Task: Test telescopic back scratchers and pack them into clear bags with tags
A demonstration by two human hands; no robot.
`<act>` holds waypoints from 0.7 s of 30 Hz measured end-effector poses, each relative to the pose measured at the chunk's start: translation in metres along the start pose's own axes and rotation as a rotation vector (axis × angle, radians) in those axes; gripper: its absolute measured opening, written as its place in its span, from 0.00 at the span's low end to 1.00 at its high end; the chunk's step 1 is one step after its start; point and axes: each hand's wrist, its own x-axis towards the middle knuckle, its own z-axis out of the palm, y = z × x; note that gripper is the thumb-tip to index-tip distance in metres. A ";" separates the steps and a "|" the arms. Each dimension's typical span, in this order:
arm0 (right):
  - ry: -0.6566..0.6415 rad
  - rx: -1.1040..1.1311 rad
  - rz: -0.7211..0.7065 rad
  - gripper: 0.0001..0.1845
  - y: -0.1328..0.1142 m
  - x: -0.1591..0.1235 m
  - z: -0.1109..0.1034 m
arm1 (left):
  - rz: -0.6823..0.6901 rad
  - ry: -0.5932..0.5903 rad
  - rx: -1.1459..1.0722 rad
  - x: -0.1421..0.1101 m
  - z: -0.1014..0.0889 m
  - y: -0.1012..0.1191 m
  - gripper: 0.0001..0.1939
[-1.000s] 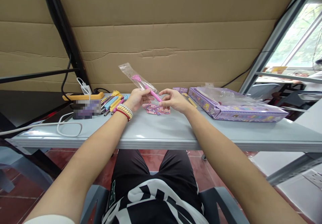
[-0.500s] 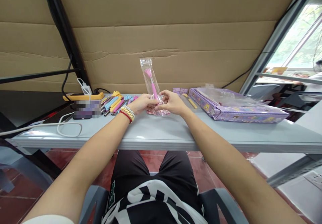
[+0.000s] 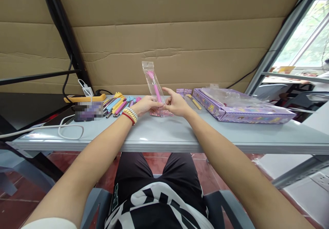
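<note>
- The brown cardboard panel point(image 3: 180, 64) stands behind the far side of the table.
- The pale table point(image 3: 159, 129) runs from left to right, bearing everything below.
- The purple box point(image 3: 254, 116) lies on the right, with crumpled clear packaging point(image 3: 228, 97) on top.
- A heap of colored pens point(image 3: 117, 105) lies on the left, near the yellow case point(image 3: 87, 98).
- The left hand point(image 3: 144, 106) pinches the lower end of the clear sleeve point(image 3: 152, 75) between thumb and fingers.
- The right hand point(image 3: 179, 105) has its thumb and bent fingers at that same end, index finger extended; whether they pinch it, I cannot tell.
- The pink pen point(image 3: 156, 91) is inside the sleeve, above the table's middle, its far end tilted up and left.
- A yellow pen point(image 3: 196, 104) lies between the right hand and the box.
- Small pink cards point(image 3: 167, 113) lie beneath the hands, partly hidden.
</note>
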 end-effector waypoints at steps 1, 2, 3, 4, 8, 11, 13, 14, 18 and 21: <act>-0.001 -0.026 -0.020 0.42 -0.001 0.000 0.000 | 0.002 0.008 0.013 0.001 0.000 -0.001 0.15; 0.001 -0.049 -0.040 0.40 -0.002 0.000 0.000 | 0.005 0.017 0.023 0.001 0.000 -0.002 0.15; 0.003 -0.066 -0.057 0.38 -0.002 0.000 0.000 | 0.012 0.026 0.030 0.002 0.000 -0.002 0.14; 0.006 -0.076 -0.068 0.37 -0.003 0.000 0.000 | 0.027 0.038 0.028 0.003 0.001 -0.002 0.14; 0.026 -0.065 -0.067 0.36 -0.003 0.000 0.000 | 0.171 0.156 -0.088 0.006 0.004 -0.002 0.16; 0.022 -0.066 -0.066 0.38 -0.003 0.000 0.001 | 0.235 0.264 -0.167 0.008 0.006 -0.001 0.18; 0.012 -0.072 -0.069 0.39 -0.003 0.000 0.001 | 0.222 0.299 -0.187 0.008 0.006 -0.001 0.16; 0.007 -0.075 -0.068 0.40 -0.003 -0.001 0.002 | 0.206 0.305 -0.196 0.008 0.005 -0.001 0.15; 0.016 -0.079 -0.063 0.43 -0.002 -0.002 0.004 | 0.135 0.260 -0.223 0.007 0.005 -0.002 0.14; 0.037 -0.085 -0.078 0.43 -0.002 -0.002 0.006 | 0.121 0.216 -0.232 0.005 0.007 -0.001 0.13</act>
